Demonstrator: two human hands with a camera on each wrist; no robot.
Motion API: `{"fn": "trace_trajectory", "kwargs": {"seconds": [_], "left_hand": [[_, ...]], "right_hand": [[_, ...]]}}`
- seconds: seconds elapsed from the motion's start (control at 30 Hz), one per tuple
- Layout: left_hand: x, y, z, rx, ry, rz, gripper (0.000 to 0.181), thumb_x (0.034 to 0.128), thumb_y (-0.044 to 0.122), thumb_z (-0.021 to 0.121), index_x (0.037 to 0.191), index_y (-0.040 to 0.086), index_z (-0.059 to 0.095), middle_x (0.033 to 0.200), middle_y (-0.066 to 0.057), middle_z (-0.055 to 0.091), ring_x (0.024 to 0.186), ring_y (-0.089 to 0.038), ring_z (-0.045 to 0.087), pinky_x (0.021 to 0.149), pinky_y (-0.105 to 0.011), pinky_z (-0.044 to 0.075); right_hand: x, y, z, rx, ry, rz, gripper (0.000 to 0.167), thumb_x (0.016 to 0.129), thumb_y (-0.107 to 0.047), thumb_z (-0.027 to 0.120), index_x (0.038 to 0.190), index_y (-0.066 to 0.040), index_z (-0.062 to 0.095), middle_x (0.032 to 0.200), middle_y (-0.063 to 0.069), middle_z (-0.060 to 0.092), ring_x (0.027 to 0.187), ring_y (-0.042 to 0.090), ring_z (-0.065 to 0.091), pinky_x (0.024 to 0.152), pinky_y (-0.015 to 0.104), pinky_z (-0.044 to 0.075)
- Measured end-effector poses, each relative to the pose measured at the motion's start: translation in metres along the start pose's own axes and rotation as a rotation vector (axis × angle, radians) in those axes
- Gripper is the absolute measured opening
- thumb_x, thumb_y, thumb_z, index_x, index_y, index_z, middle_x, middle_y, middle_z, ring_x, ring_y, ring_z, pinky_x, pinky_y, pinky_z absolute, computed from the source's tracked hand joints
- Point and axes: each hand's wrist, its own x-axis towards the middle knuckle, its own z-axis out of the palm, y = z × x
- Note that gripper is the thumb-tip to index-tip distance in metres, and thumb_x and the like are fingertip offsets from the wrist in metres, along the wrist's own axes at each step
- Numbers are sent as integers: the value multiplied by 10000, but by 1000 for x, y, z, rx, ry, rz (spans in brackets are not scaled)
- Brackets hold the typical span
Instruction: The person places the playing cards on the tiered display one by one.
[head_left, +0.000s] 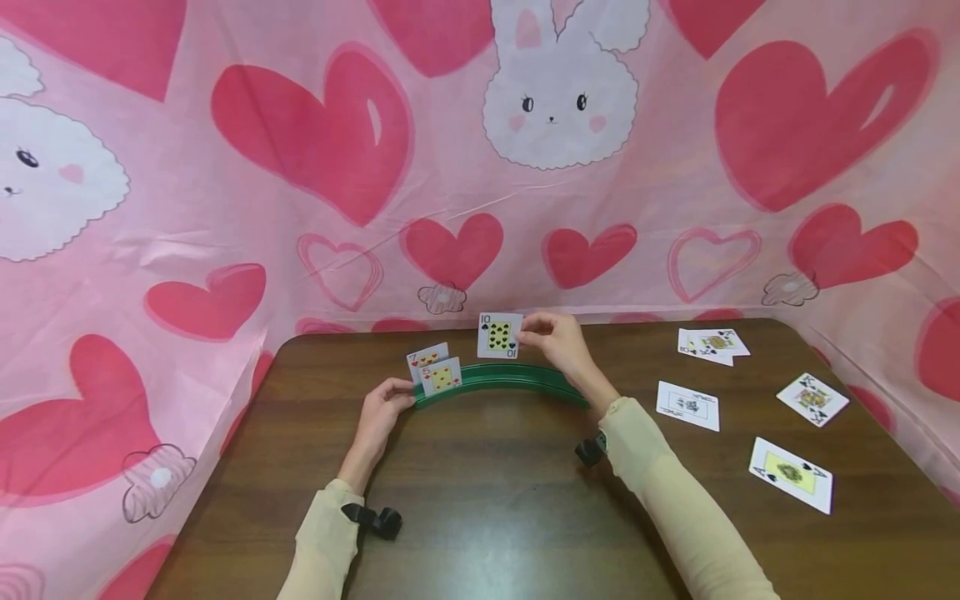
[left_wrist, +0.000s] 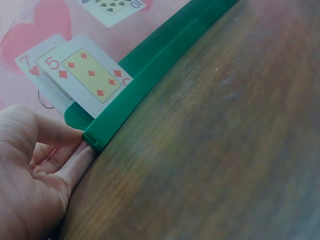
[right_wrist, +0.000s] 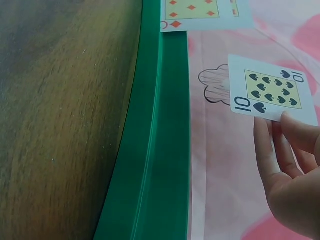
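Observation:
A curved green card holder (head_left: 525, 375) stands on the table. In its left end lean two playing cards, the five of diamonds (left_wrist: 90, 75) in front of the partly covered seven of hearts (head_left: 424, 357). At that same end, my left hand (head_left: 381, 410) pinches the tip of the holder between thumb and fingers, as the left wrist view shows up close. My right hand (head_left: 558, 342) holds the ten of spades (right_wrist: 272, 89) by one edge, above and behind the holder's middle and apart from it.
Face-up cards lie on the table's right side: an ace of spades (head_left: 791, 475), a king (head_left: 813, 399), a pale picture card (head_left: 687, 406) and an overlapping pair (head_left: 712, 344). Pink cloth (head_left: 465, 183) with hearts and rabbits hangs behind the brown wooden table (head_left: 495, 500).

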Motion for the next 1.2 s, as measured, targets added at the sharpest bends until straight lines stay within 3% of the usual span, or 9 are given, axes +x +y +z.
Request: {"fn": "trace_trajectory", "kwargs": {"seconds": [0.17,0.3,0.6,0.97,1.2], "left_hand": [[-1,0,0,7,-4,3,211,801,37,590,1009,3,605,1084,-127,563,969,-195,492,806,-283,366],[0,-1,0,22,-5,0,195,804,42,587,996,16,608,1072,-109,567,963,-184,495,805,-281,373],[-1,-1,-1,37,-7,9,174,801,45,578,971,28,609,1045,-95,575,948,-182,503,813,-316,374],[1,-1,0,49,-4,3,187,805,47,576,988,24,609,1053,-100,573,945,-182,506,791,-287,385],[0,0,-1,36,-7,-11,180,807,47,567,982,30,607,1048,-93,569,949,-185,499,808,-309,376]], "right_hand": [[4,3,4,28,-17,-6,178,733,-99,703,863,6,644,878,149,635,811,373,597,680,400,491],[5,3,5,5,-28,-3,167,738,-97,699,852,9,641,873,152,625,813,362,593,660,350,501],[9,6,11,30,-78,30,198,767,-85,666,912,47,638,959,196,618,846,415,579,726,430,467],[9,9,19,-97,-64,-24,131,744,-135,699,826,-39,665,841,105,644,738,235,606,643,298,503],[10,11,23,-163,-55,-37,120,745,-173,702,813,-78,677,825,61,652,720,182,579,652,275,495]]}}
